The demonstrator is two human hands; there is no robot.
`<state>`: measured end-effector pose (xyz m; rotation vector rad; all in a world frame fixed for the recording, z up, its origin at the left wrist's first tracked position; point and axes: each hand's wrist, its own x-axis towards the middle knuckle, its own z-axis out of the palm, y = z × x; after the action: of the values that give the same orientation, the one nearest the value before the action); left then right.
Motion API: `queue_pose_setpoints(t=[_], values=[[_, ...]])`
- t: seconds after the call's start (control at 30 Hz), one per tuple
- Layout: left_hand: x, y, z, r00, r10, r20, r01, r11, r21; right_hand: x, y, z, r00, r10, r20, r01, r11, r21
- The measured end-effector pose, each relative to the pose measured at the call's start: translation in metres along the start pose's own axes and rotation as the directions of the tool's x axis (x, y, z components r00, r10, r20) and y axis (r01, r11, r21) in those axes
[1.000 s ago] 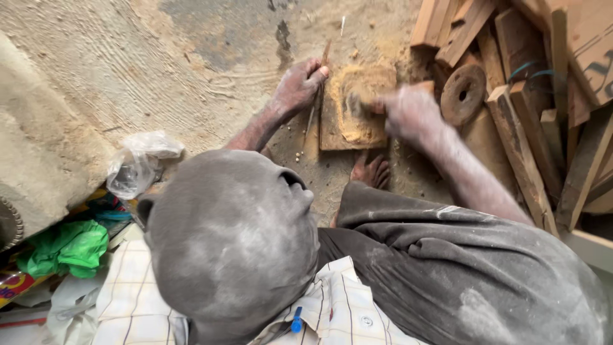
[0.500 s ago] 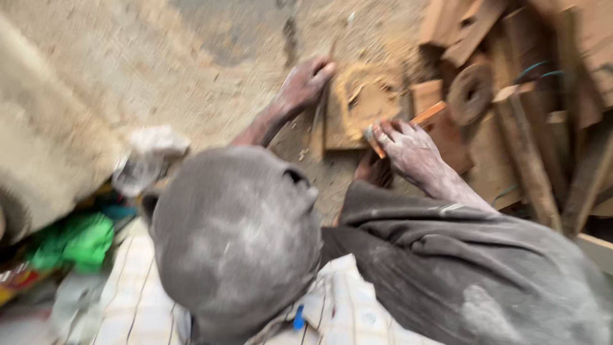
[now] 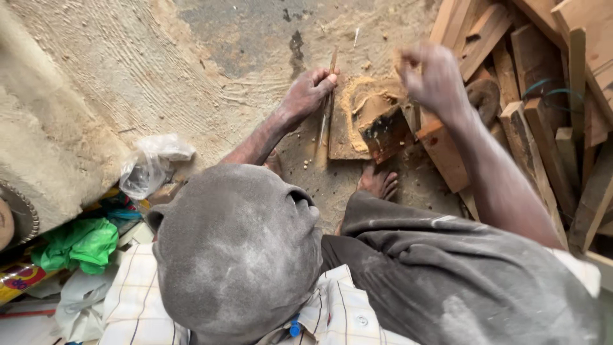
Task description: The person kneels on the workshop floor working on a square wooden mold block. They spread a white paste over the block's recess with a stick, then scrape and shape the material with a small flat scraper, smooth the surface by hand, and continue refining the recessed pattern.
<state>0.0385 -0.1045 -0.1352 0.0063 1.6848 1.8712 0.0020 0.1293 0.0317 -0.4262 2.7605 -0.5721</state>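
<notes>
The wood block (image 3: 361, 124) lay flat on the dusty ground (image 3: 211, 70), w/ a heap of yellow sawdust (image 3: 357, 96) on top & a dark blade-like piece (image 3: 386, 134) on its right part.

The left hand (image 3: 306, 92) rested just left of the block. Its fingers (image 3: 322, 80) were curled & pressed together around a thin stick (image 3: 327, 105) that ran along the block's left edge, so it gripped the stick.

The right hand (image 3: 434, 76) was up in the air above & right of the block, not touching it. It looked blurry. Its fingers were bent in a loose fist; can't tell if they pinched anything.

A bare foot (image 3: 378, 182) sat just below the block. A pile of wood scraps (image 3: 543, 96) lay right of the block, close by. A round wood ring (image 3: 485, 96) was in that pile, near the block's right side.

Far left & below the block were a clear plastic bag (image 3: 150, 163) & a green bag (image 3: 76, 243).
</notes>
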Motion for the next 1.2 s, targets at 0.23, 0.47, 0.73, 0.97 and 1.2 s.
queue_pose_setpoints(t=[0.23, 0.47, 0.73, 0.97, 1.2], values=[[0.002, -0.004, -0.001, 0.999, -0.020, -0.040, 0.025, 0.993, 0.119, 0.071, 0.014, 0.033, 0.997, 0.040, -0.064, -0.042, 0.999, -0.027], [0.005, -0.008, 0.001, 0.999, 0.016, -0.036, -0.014, 0.998, 0.054, 0.047, -0.004, 0.052, 0.993, -0.062, 0.099, 0.076, 0.986, -0.147], [0.002, -0.009, -0.002, 0.995, 0.066, -0.078, -0.058, 0.994, 0.093, 0.003, -0.005, 0.016, 0.973, 0.207, 0.106, -0.220, 0.967, 0.130], [0.002, 0.002, -0.002, 0.993, 0.100, -0.063, -0.094, 0.991, 0.095, -0.073, -0.002, 0.069, 0.981, -0.077, -0.178, 0.086, 0.995, 0.045], [-0.004, 0.019, -0.044, 0.981, 0.085, -0.172, -0.037, 0.962, 0.269, -0.116, -0.038, 0.120, 0.941, -0.269, 0.206, 0.307, 0.934, -0.181]])
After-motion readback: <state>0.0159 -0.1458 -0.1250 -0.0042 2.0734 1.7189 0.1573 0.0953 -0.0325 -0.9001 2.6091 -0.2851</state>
